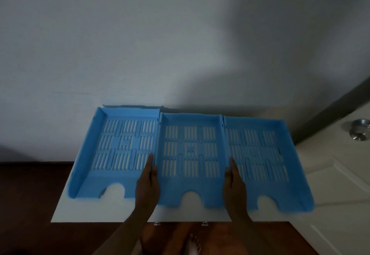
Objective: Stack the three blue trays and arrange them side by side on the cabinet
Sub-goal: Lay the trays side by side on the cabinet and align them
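Your left hand (149, 182) and right hand (234, 184) clasp the side walls of the middle tray (190, 150), thumbs inside, fingers outside. It lies flat on the cabinet (66, 210) between the left tray (120, 150) and the right tray (260, 154), walls touching. Nudge it evenly with both hands so its front lines up with its neighbours. The dim light blurs the front edges, and the cabinet's right edge is hidden under the right tray.

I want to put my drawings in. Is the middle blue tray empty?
Empty: the middle tray shows only its bare slotted floor.
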